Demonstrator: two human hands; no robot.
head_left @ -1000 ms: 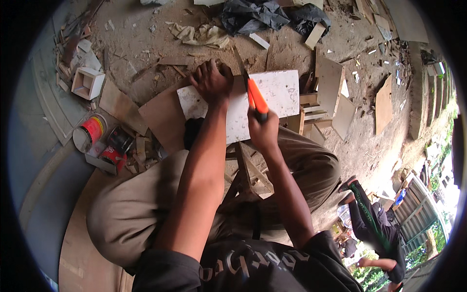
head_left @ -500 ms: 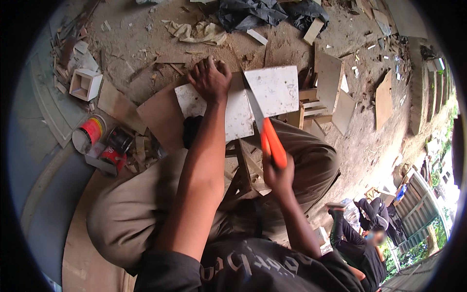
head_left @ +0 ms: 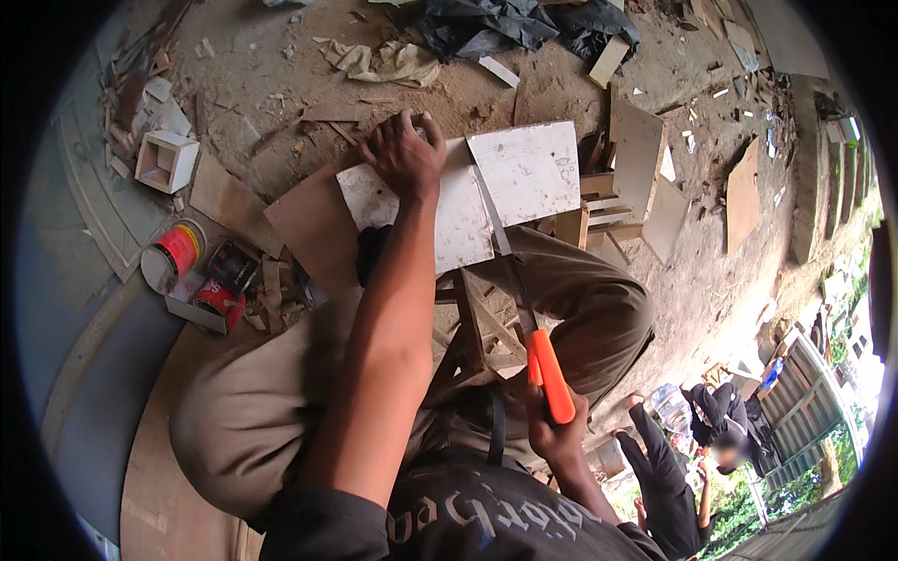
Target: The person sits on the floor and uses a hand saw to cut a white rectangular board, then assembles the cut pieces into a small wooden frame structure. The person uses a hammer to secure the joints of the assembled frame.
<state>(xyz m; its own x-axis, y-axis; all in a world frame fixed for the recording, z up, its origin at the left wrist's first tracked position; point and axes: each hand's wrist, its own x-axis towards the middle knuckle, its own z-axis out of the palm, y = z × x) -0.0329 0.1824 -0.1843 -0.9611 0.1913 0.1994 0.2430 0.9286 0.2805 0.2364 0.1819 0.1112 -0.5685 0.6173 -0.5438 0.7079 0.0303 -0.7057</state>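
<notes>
A white board (head_left: 458, 220) with dark specks lies across a wooden support (head_left: 472, 318) between my knees. A long cut splits it from the far edge, and its right part (head_left: 526, 173) sits slightly askew. My left hand (head_left: 405, 154) presses on the left part, fingers curled at the far edge. My right hand (head_left: 558, 425) is closed round the orange handle of a handsaw (head_left: 550, 379), close to my body. The saw's blade runs up from the handle to the near end of the cut; its far part is hidden or hard to make out.
A brown panel (head_left: 313, 229) lies left of the board. Paint cans (head_left: 178, 248), a small white box (head_left: 166, 162) and wood scraps are further left. Panels (head_left: 636, 145) lean at the right; black plastic (head_left: 486, 23) lies at the back. Another person (head_left: 669, 477) is at lower right.
My right hand has pulled the saw back toward my body, so more blade shows on the near side of the board. My left hand stays on the board. The other person has shifted posture.
</notes>
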